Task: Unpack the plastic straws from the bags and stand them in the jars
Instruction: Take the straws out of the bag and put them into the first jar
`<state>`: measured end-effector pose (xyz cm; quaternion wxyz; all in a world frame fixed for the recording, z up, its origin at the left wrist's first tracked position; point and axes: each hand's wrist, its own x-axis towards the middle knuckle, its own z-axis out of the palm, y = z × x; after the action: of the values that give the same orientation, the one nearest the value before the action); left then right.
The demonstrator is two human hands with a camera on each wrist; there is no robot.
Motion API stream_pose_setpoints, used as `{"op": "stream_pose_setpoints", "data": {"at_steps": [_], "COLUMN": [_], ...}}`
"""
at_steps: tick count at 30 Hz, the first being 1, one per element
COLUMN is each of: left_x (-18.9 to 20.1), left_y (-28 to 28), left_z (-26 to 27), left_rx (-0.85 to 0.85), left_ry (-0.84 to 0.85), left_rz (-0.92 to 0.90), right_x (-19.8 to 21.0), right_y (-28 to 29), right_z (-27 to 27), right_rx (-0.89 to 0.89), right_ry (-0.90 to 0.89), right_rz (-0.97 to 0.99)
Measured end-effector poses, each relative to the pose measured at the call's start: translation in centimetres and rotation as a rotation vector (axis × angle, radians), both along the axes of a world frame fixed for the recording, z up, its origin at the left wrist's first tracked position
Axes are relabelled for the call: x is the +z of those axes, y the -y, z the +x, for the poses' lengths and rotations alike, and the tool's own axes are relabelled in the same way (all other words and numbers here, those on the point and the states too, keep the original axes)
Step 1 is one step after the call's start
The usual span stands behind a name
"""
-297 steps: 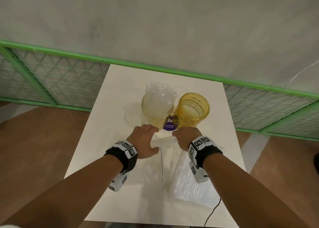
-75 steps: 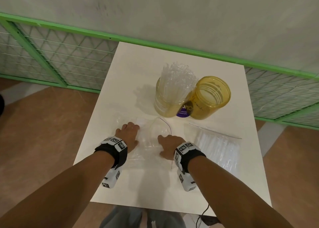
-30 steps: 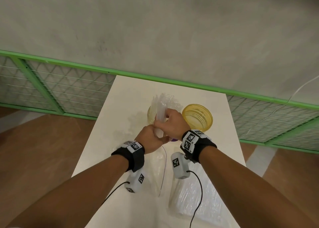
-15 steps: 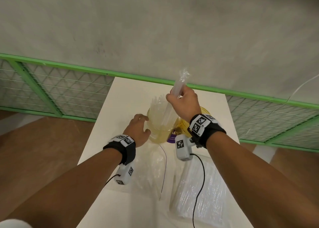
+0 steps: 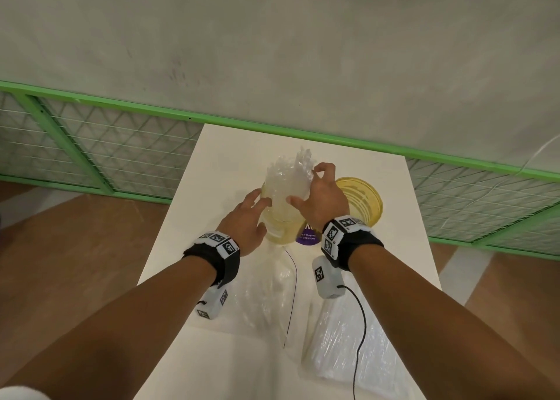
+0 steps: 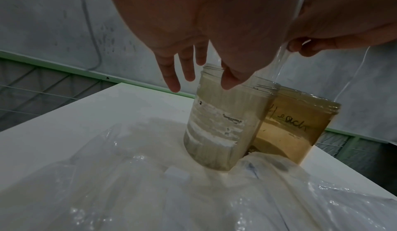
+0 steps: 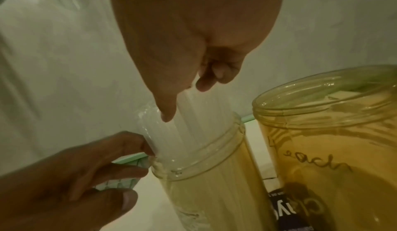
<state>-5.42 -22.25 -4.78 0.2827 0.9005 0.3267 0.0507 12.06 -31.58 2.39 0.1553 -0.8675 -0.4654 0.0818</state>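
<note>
Now the right hand (image 5: 322,199) clasps the straws (image 5: 289,181) in the jar (image 5: 280,227), left hand (image 5: 242,221) relaxed against it.

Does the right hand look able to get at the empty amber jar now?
Likely yes: the amber jar stands just right of the right hand, mouth open and uncovered. The hand must first let go of the straws it holds.

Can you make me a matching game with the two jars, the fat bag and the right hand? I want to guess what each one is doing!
Things:
1. pale jar
2. yellow jar
3. bag on the right
4. right hand

States:
a. nothing inside
b. lies flat, stuffed full
c. straws stand in it
d. curls round the straw tops

Pairs: 1-c, 2-a, 3-b, 4-d
</note>
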Motion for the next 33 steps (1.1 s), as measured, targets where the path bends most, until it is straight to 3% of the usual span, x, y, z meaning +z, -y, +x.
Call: {"op": "stream_pose_setpoints", "data": {"at_steps": [6, 12, 17, 19, 22, 28, 33], "left_x": [-0.2, -0.1, 0.3, 0.6, 0.5, -0.4, -0.8], "left_y": [0.0, -0.3, -1.4, -1.7, -1.9, -1.8, -1.8], "left_z": [0.5, 1.3, 2.6, 3.0, 3.1, 3.1, 3.3], "left_rx": [0.034, 0.083, 0.077, 0.050, 0.024, 0.050, 0.052], "left_ry": [0.059, 0.069, 0.103, 0.097, 0.030, 0.070, 0.102], "left_rz": [-0.032, 0.026, 0.117, 0.126, 0.142, 0.110, 0.063], "right_x": [0.2, 0.3, -0.8, -0.6, -0.1, -1.8, -1.3], "right_y": [0.4, 0.3, -0.1, -0.6, -1.8, -3.3, -4.4], "right_z": [0.9, 0.7, 0.8, 0.8, 0.7, 0.2, -0.6], "right_rx": [-0.022, 0.058, 0.319, 0.295, 0.270, 0.336, 0.315], "right_ry": [0.121, -0.074, 0.160, 0.189, 0.201, 0.250, 0.285], "right_rz": [-0.027, 0.272, -0.127, -0.108, 0.072, -0.290, -0.072]}}
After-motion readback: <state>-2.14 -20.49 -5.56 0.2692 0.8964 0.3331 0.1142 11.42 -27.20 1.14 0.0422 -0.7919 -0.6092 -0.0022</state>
